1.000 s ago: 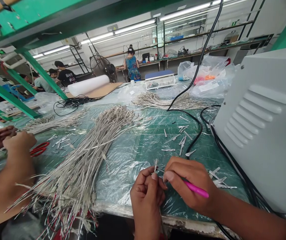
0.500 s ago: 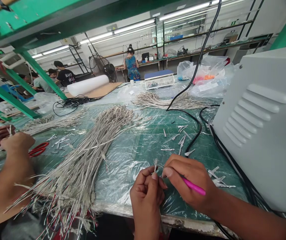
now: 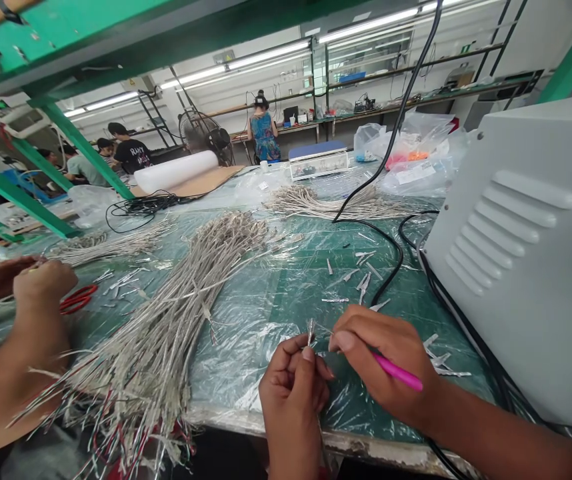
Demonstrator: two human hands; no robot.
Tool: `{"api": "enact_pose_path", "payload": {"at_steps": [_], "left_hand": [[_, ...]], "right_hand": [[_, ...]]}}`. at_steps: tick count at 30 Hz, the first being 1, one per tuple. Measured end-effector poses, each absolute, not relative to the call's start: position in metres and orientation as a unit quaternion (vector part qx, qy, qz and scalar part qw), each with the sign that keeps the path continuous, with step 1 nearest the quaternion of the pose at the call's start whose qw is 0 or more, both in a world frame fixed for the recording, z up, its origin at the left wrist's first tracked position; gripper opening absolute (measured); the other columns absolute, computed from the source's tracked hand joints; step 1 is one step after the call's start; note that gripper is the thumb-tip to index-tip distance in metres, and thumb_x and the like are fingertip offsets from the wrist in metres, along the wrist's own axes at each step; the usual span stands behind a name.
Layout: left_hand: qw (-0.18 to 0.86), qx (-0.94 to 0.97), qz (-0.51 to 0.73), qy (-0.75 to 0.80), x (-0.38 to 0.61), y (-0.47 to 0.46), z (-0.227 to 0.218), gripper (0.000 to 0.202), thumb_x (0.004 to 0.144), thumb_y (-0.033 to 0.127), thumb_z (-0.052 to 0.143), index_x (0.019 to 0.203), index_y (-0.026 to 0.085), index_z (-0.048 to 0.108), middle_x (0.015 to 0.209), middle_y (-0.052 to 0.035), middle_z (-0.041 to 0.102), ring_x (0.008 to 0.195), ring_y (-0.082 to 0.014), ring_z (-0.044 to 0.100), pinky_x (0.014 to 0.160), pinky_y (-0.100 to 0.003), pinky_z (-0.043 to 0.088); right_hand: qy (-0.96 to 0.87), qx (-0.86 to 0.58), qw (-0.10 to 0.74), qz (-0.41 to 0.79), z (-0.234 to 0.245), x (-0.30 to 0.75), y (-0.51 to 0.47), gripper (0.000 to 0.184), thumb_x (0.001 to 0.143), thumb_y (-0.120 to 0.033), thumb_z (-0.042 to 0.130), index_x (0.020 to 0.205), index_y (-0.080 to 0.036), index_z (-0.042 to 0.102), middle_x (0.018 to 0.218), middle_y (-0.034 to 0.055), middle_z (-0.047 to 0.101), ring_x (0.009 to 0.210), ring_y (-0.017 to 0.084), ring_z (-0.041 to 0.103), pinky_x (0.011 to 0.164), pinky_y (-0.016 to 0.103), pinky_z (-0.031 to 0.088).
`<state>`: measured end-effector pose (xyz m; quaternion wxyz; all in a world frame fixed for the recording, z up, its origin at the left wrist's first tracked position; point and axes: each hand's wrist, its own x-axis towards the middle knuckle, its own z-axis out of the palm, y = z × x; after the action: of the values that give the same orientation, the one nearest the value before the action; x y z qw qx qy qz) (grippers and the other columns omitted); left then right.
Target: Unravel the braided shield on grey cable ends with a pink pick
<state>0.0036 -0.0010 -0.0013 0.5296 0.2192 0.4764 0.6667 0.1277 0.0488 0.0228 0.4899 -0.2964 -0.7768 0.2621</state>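
Note:
My left hand (image 3: 296, 387) pinches a cable (image 3: 311, 328) near its end, where fine silvery strands stick up above thumb and forefinger. The rest of the cable runs down behind the palm. In my right hand (image 3: 383, 357) is a thin tool with a pink handle (image 3: 400, 372), held like a pen. Its slim tip points left toward the strands, and the fingers partly hide it. Whether tip and strands touch, I cannot tell. Left of my hands lies a large bundle of grey cables (image 3: 181, 287), with coloured wires spread at its near end.
At left, a co-worker's hands (image 3: 41, 277) work beside red-handled scissors (image 3: 79, 299). Foil scraps (image 3: 365, 287) lie beyond my right hand. A grey vented machine (image 3: 521, 267) stands at right, with black cable (image 3: 391, 267) alongside. More cables (image 3: 331, 202) lie farther back.
My right hand has drawn slightly right with the pink-handled tool, away from the cable end. My left hand stays nearly still. The co-worker's hands have shifted a little to the right.

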Motion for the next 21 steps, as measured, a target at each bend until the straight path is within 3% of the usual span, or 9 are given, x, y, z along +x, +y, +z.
{"api": "enact_pose_path", "payload": {"at_steps": [8,21], "left_hand": [[0.527,0.185,0.676,0.48,0.0072,-0.0019,0.0016,0.031,0.073,0.035,0.079,0.092,0.014,0.064,0.048,0.0061,0.051,0.039,-0.0018,0.028,0.042,-0.014,0.025],[0.533,0.193,0.668,0.483,0.0054,-0.0024,0.0016,0.028,0.075,0.033,0.076,0.092,0.014,0.065,0.052,0.0018,0.058,0.039,-0.002,0.029,0.043,-0.015,0.024]], "right_hand": [[-0.799,-0.246,0.469,0.284,0.0243,0.1275,0.0477,0.026,0.095,-0.013,0.044,0.073,-0.015,0.059,0.066,0.004,0.059,0.062,0.013,0.055,0.059,0.027,0.043],[-0.8,-0.292,0.452,0.266,0.0254,0.1256,0.0477,0.031,0.096,-0.016,0.042,0.07,-0.016,0.058,0.065,0.0028,0.057,0.059,0.013,0.053,0.059,0.027,0.042]]}}
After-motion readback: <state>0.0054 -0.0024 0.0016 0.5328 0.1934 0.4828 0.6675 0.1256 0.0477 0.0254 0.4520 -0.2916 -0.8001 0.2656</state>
